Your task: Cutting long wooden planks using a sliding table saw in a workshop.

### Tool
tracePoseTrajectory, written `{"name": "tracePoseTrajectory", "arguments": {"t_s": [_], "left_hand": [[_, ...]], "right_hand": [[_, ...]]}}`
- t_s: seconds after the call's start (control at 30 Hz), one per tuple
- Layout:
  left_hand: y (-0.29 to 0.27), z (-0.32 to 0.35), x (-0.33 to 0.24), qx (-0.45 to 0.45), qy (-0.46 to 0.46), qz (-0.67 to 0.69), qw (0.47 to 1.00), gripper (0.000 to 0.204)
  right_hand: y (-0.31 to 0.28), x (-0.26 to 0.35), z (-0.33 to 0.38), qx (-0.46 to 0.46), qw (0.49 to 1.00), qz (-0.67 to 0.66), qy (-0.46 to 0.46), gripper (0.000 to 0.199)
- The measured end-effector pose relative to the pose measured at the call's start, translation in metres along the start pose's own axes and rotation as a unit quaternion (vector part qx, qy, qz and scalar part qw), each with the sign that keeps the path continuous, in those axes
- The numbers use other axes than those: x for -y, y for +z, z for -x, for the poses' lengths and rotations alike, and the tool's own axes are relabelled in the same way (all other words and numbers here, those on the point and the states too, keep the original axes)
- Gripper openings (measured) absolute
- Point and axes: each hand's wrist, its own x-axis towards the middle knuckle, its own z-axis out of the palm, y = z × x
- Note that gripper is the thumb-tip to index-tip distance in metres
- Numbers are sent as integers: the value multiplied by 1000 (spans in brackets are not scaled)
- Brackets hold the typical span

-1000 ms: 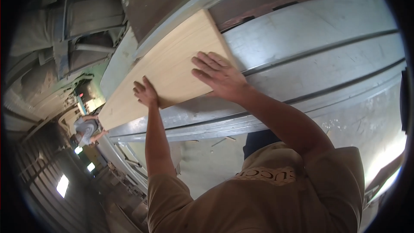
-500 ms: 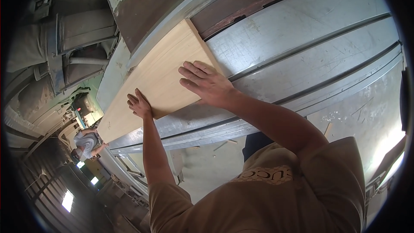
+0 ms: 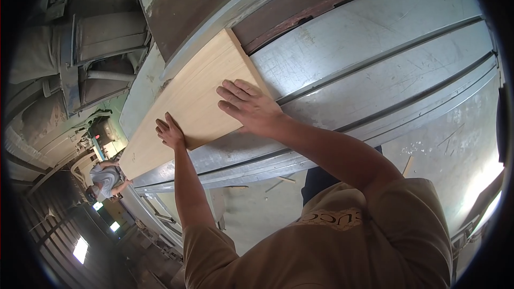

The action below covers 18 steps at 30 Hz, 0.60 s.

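A long, wide, pale wooden board (image 3: 198, 85) lies flat on a grey metal machine table (image 3: 342, 48). Its far edge runs along a metal fence (image 3: 214, 13). My left hand (image 3: 171, 132) rests on the board near its front edge, fingers spread. Flat on the board close to its right end lies my right hand (image 3: 249, 106), fingers stretched toward the left. Neither hand grips anything. At the board's far left end stands another person (image 3: 107, 178), whose hands are at that end.
Long dark slots (image 3: 385, 96) run lengthwise through the table. Beyond the fence is a brown panel (image 3: 187, 8). Thin wood offcuts (image 3: 408, 166) lie on the floor below the table. Dusty machinery (image 3: 101, 48) fills the upper left.
The board has slid slightly to the left along the fence. Both my hands have stayed on it, my right hand shifting a little left with it.
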Motion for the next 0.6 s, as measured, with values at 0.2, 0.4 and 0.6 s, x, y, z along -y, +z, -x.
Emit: {"name": "tracePoseTrajectory", "arguments": {"t_s": [0.2,0.4,0.6], "left_hand": [[-4,2,0,-22,-1,-11,1000,93],[-8,4,2,-51,15,-22,998,94],[-15,44,-2,-131,30,41,990,58]], "right_hand": [[-2,2,-1,-2,998,-57,-3,85],[-15,22,20,-44,979,-194,-52,63],[-108,47,177,136,957,-258,-13,52]]}}
